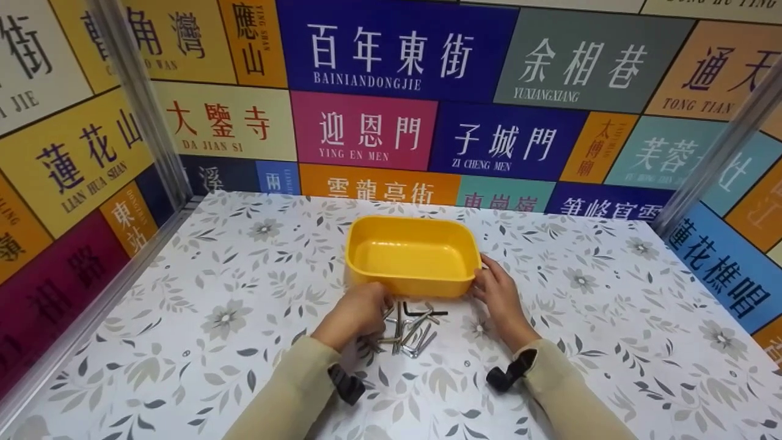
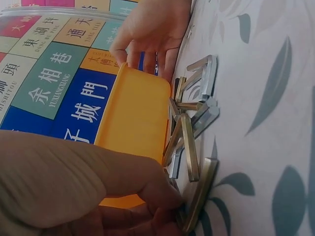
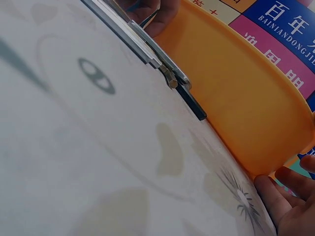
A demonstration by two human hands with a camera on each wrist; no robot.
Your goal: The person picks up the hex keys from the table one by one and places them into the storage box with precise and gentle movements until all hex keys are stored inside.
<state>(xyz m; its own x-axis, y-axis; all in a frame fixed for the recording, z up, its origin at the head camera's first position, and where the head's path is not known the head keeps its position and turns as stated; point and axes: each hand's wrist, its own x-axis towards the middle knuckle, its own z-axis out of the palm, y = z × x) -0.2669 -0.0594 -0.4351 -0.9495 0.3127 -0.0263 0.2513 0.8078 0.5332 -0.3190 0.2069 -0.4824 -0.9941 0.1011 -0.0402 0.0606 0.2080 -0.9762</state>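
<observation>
A yellow plastic box (image 1: 415, 286), open at the top, stands on the patterned tabletop. Just in front of it lies a loose pile of L-shaped hex keys (image 1: 418, 333), several silver or brass-toned and one black hex key (image 1: 427, 313). At the pile's left side, my left hand (image 1: 359, 308) has its fingers curled. In the left wrist view its thumb and fingers pinch the end of a brass-toned hex key (image 2: 203, 194). My right hand (image 1: 502, 296) touches the box's right end with its fingers fairly straight, fingertips at the near corner and side.
A white tabletop (image 1: 201, 379) with grey leaves and flowers lies under everything. Coloured panels with street names (image 1: 363, 131) rise behind and at both sides. Clear upright edges (image 1: 149, 116) stand at the table's back corners. Black straps (image 1: 347, 384) sit on both wrists.
</observation>
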